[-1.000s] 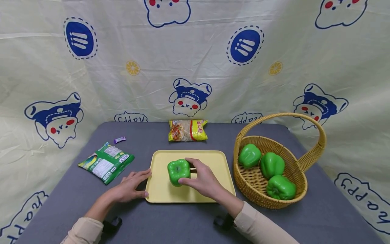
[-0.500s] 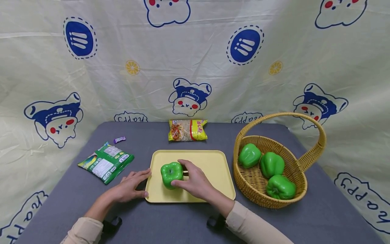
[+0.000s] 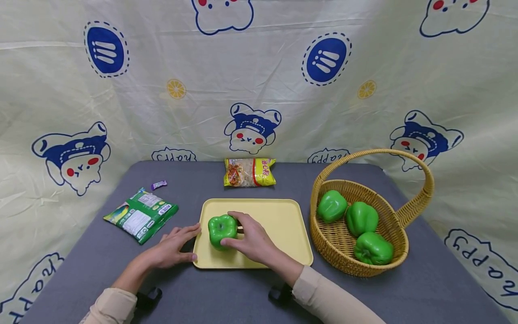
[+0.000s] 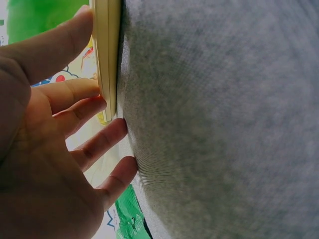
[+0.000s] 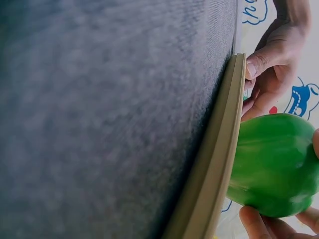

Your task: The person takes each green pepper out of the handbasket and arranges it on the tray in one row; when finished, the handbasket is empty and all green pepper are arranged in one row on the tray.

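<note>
A green bell pepper (image 3: 222, 230) sits upright on the left half of a pale yellow tray (image 3: 279, 225). My right hand (image 3: 254, 239) holds this pepper from its right side, thumb at the front and fingers behind. In the right wrist view, fingertips touch the pepper (image 5: 274, 167) low down, next to the tray rim (image 5: 219, 159). My left hand (image 3: 171, 248) rests at the tray's left edge. Its thumb and fingertips touch the rim (image 4: 106, 55) in the left wrist view, while the lower fingers reach the table cloth.
A wicker basket (image 3: 337, 261) with a tall handle holds three green bell peppers (image 3: 361, 218) at the right. Behind the tray lies a yellow food packet (image 3: 249, 172). A green snack bag (image 3: 141, 215) and a small purple candy (image 3: 159, 185) lie at the left.
My right hand has moved left across the tray with the bell pepper, nearer to the left hand. The left hand, the tray and the basket have stayed in place.
</note>
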